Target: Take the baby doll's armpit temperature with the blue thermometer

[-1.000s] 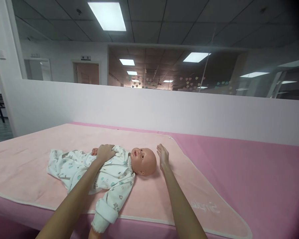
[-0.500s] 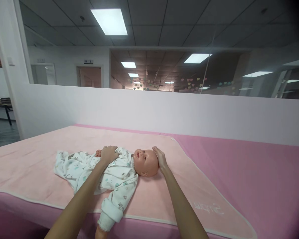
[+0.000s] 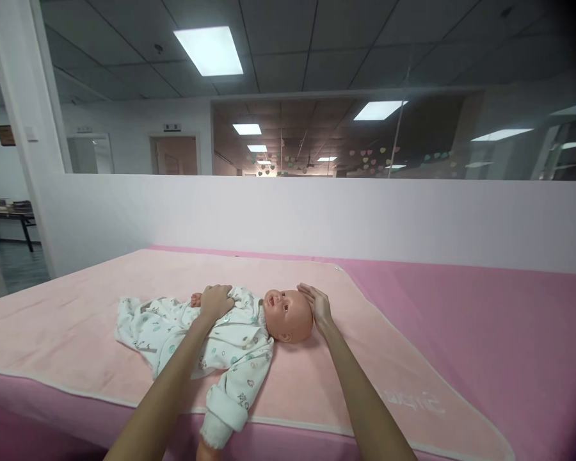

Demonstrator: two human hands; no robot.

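A baby doll (image 3: 242,339) in a white patterned outfit lies on its back on a pale pink mat (image 3: 312,390), its head to the right. My left hand (image 3: 216,302) is curled over the doll's far sleeve at the forearm; the doll's small hand (image 3: 196,299) sticks out just left of it. Some of my left fingertips are hidden behind the sleeve. At the crown of the doll's bald head (image 3: 288,317), my right hand (image 3: 318,305) rests with fingers stretched out along the top. The doll's near arm (image 3: 225,410) hangs over the mat's front edge.
Beneath the mat is a pink padded surface (image 3: 509,333), showing at the right and front. A low white wall (image 3: 317,214) with glass above runs along the back. Far left, a desk (image 3: 10,214) stands beyond a doorway.
The view has shifted slightly, so doll and hands appear a little farther right. Both hands keep about the same places on the doll.
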